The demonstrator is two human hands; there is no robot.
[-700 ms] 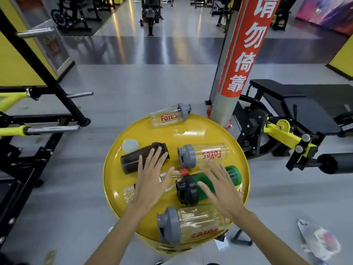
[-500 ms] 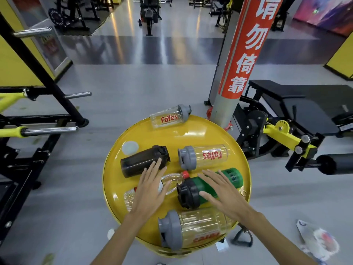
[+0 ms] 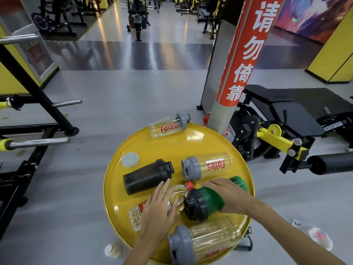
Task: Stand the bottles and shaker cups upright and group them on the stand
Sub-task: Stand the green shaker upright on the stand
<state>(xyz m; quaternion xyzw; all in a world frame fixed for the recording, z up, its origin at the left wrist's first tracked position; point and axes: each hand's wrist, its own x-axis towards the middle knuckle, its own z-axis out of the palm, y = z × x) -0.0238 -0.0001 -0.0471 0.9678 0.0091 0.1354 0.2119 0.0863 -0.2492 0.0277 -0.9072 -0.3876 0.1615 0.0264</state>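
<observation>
On the round yellow stand (image 3: 206, 148), every bottle and cup lay on its side. The left hand (image 3: 158, 211) rested flat, fingers straight, over the clear water bottle (image 3: 178, 194) beside the black shaker (image 3: 147, 175). The right hand's (image 3: 227, 196) grip curled around the green shaker (image 3: 205, 202). Lifting it might nudge the round bottles rolling off the rim. Two clear cups (image 3: 208, 166) read "FoYes".

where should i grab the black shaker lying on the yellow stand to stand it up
Grip the black shaker around its smooth mid-body, coming from above. It lies on its side, lid pointing right toward the clear shaker, so the round barrel is exposed on top; the lid's loop and cap look less secure. The left hand is nearest.
</observation>
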